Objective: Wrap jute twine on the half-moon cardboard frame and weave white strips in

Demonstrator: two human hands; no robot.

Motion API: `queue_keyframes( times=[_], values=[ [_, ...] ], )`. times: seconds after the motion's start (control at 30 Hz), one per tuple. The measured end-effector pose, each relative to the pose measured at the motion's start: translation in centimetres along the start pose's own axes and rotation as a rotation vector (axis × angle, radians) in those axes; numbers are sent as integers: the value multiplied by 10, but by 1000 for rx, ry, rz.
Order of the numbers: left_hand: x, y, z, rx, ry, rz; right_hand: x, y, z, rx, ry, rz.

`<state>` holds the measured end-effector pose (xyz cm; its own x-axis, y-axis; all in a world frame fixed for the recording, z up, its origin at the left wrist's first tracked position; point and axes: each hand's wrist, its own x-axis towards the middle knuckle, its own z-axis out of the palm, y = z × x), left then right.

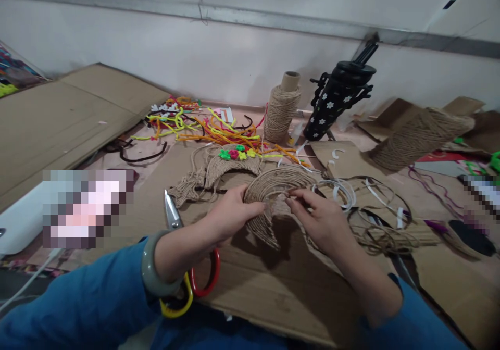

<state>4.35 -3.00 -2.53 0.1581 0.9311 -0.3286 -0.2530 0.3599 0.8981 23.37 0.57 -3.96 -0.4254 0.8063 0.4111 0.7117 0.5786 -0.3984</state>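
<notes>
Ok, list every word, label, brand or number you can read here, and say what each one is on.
None can be read.
The white object at the left edge and the dark thing at the right edge are pixelated, so any print there is lost.
The black holder bears white flower shapes, not letters.
The jute-wrapped arc held by the left hand and right hand, the twine spool and the scissors show no text.

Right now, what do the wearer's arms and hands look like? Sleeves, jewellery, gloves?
Both hands are bare, no gloves. The left hand comes out of a blue sleeve pushed back above the wrist, with a thick grey-green bangle on that wrist. The right hand has a matching blue sleeve ending further up the forearm. No rings, watch or markings are visible.
</notes>
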Motion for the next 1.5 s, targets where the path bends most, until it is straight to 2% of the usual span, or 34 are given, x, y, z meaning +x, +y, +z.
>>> queue_keyframes(
  times=[0.3,0.57,0.8,0.97,1.3,1.5],
  values=[
    [-1,0,2,3,26,32,0,-19,-6,127,-7,-24],
    [0,-5,0,84,21,94,1,-22,-10,190,-40,14],
    [2,-8,-1,196,28,91,1,-23,-2,220,39,154],
    [-1,-7,1,236,30,96,2,-24,-3,156,40,96],
    [-4,1,5,238,50,121,0,-32,-10,85,78,-139],
    [-6,2,5,236,41,132,2,-30,-5,81,109,-104]
  ],
)
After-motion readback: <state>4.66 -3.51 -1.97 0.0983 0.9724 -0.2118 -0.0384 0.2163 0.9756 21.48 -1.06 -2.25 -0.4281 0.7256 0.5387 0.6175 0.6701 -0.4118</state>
